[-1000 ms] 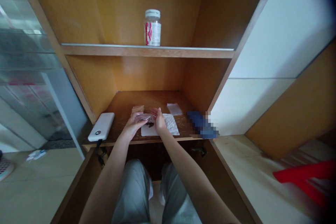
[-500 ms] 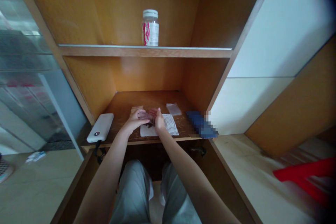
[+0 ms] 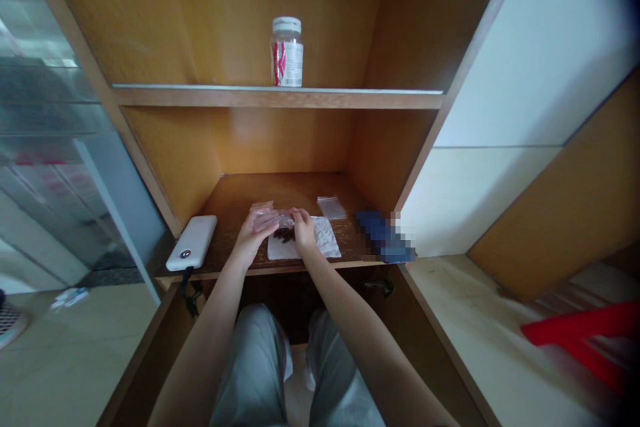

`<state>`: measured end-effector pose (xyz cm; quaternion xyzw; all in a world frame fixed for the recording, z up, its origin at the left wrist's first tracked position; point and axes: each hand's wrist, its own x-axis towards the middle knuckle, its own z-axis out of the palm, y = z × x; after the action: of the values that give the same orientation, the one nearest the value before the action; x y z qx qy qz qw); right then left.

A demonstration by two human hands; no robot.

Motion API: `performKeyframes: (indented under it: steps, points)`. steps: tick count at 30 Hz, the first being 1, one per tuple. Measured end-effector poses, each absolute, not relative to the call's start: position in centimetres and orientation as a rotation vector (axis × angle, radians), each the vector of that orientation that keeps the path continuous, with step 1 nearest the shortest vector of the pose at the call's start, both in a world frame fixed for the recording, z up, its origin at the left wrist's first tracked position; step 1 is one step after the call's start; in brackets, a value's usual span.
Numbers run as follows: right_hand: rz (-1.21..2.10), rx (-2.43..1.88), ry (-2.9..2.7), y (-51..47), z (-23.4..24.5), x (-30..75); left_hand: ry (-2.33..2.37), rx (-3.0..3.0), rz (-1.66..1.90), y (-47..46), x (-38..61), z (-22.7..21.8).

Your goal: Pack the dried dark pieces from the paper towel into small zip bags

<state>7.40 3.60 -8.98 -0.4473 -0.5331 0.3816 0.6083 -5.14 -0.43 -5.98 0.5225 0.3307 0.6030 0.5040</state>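
My left hand [image 3: 249,235] is closed on a clear plastic bag [image 3: 273,219], which stretches from its fingers toward the right. At the bag's right end, my right hand [image 3: 304,232] has its fingers pinched together on the plastic. Under both hands lies a white paper tissue [image 3: 326,240]. A small heap of dark reddish-brown pieces [image 3: 285,235] rests on the tissue between the hands; what they are is too small to tell. Another flat clear bag [image 3: 331,207] lies behind and to the right of the tissue. More clear plastic [image 3: 262,205] shows just beyond my left hand.
On the left of the cabinet board [image 3: 225,210] lies a white power bank [image 3: 193,243] with a dark cord. A blurred blue object [image 3: 385,237] sits at the right edge. A lidded bottle [image 3: 287,53] stands on the upper shelf [image 3: 200,96]. Something red [image 3: 585,333] is on the right.
My right hand has gone from an open, upright palm to fingers pinched at the bag's end. The dark pieces on the tissue now show more clearly.
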Motion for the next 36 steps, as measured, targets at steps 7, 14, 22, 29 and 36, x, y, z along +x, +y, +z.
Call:
performKeyframes:
  steps: [7,14,22,29,36]
  points:
    - [0.853,-0.795,-1.083,3.1,-8.7,7.4,0.81,1.212,1.542,-0.9,-4.7,-7.4]
    - [0.823,-0.687,-1.068,3.2,-8.9,7.2,0.738,1.115,1.553,-1.6,-4.6,-6.8]
    - [0.844,-0.754,-1.018,2.6,-8.2,7.3,0.68,1.009,1.5,-1.3,-5.5,-7.8]
    - [0.825,-0.742,-1.011,2.9,-8.6,7.2,0.688,1.016,1.48,-1.5,-5.5,-7.6]
    - [0.883,-0.689,-0.965,3.2,-8.9,7.2,0.671,0.941,1.507,-1.8,-5.4,-6.8]
